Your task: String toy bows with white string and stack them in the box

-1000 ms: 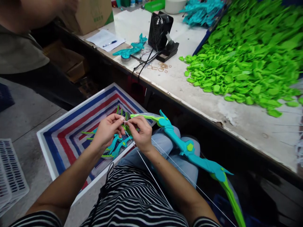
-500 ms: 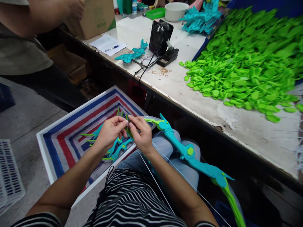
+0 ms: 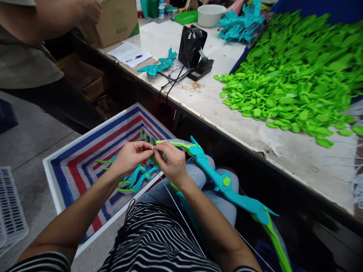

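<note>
A teal and green plastic toy bow lies across my knees, its upper tip reaching behind my right hand. My left hand and my right hand meet above my lap, fingertips pinched together on a small white bit of the bowstring. The string runs down from there past my right forearm. Whether it is looped or knotted is hidden by my fingers. A second teal and green piece shows partly below my right wrist.
A box lined with striped cloth holds several toy bows. On the bench are a black fan, rubber bands, a teal part and a heap of green parts. Another person stands at left beside a cardboard box.
My hands have drawn closer together at the string, the right one turning slightly so its fingers curl in more. The bow has shifted very slightly left.
</note>
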The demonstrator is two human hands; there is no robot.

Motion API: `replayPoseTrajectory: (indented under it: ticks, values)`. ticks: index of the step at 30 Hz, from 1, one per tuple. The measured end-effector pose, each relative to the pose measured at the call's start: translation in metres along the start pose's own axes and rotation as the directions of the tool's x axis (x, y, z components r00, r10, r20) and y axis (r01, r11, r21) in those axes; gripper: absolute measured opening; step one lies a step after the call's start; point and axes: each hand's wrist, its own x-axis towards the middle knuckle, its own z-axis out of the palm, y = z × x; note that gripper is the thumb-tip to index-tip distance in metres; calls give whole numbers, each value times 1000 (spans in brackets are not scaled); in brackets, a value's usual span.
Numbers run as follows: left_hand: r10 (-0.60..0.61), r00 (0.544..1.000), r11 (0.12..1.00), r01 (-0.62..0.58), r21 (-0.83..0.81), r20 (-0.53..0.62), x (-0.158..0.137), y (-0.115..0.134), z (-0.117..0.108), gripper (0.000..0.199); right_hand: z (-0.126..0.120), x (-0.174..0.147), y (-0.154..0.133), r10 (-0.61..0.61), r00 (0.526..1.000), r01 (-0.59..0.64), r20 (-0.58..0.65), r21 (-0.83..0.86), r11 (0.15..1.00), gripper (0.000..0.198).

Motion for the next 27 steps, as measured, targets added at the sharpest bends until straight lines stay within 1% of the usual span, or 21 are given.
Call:
replayPoseTrajectory:
  ticks: [2, 5, 8, 10, 12, 14, 15, 16, 18, 20, 21, 22, 23, 24, 25, 26, 27]
  values:
    - [28, 999, 997, -26, 78, -16, 0, -4, 0, 18, 1, -3, 1, 10, 1000, -10, 1, -16, 1000, 16]
    - [114, 993, 973, -104, 206, -42, 0, -10, -1, 17, 1, -9, 5, 42, 999, -42, 12, -2, 999, 16]
    - [160, 986, 933, -138, 334, -40, -2, -16, -3, 19, 1, -15, 9, 70, 995, -70, 65, 0, 998, 17]
    - [165, 986, 905, -143, 400, -23, -4, -20, -5, 21, 3, -19, 12, 43, 994, -39, 99, -43, 998, 18]
    - [178, 984, 872, -160, 463, 4, -6, -23, -6, 23, 6, -21, 16, 0, 994, 14, 110, -128, 992, 19]
    - [201, 979, 836, -180, 519, 17, -6, -25, -6, 23, 11, -21, 18, -20, 996, 38, 85, -215, 976, 20]
    - [216, 976, 825, -189, 533, 13, -6, -25, -5, 23, 12, -20, 18, -14, 998, 30, 65, -243, 970, 21]
    - [229, 974, 826, -195, 528, 2, -6, -24, -5, 22, 13, -20, 18, 0, 999, 12, 46, -249, 969, 22]
    - [222, 975, 877, -191, 441, -21, -5, -25, -6, 22, 9, -21, 19, 39, 998, -31, 40, -186, 982, 21]
    - [202, 976, 954, -176, 242, -84, -8, -33, -9, 26, -7, -28, 25, 89, 995, -83, 54, -105, 991, 19]
    - [187, 970, 977, -168, 130, -156, -11, -41, -11, 28, -19, -35, 31, 115, 992, -110, 49, -100, 989, 18]
    - [164, 956, 986, -157, 47, -244, -15, -52, -12, 29, -34, -45, 39, 143, 989, -137, 39, -137, 981, 17]
    - [139, 939, 990, -141, 17, -314, -21, -65, -12, 29, -51, -57, 47, 178, 984, -168, 26, -214, 962, 17]
    - [130, 931, 992, -122, 44, -342, -29, -79, -11, 26, -68, -71, 57, 216, 976, -199, 15, -323, 925, 19]
    - [143, 945, 985, -107, 136, -294, -37, -94, -7, 23, -85, -87, 66, 268, 963, -229, 26, -445, 866, 23]
    - [180, 973, 956, -139, 257, -144, -45, -109, -1, 20, -100, -104, 73, 337, 940, -255, 46, -561, 788, 30]
    - [245, 967, 900, -253, 356, 66, -53, -123, 8, 18, -112, -120, 79, 410, 909, -266, 72, -657, 705, 38]
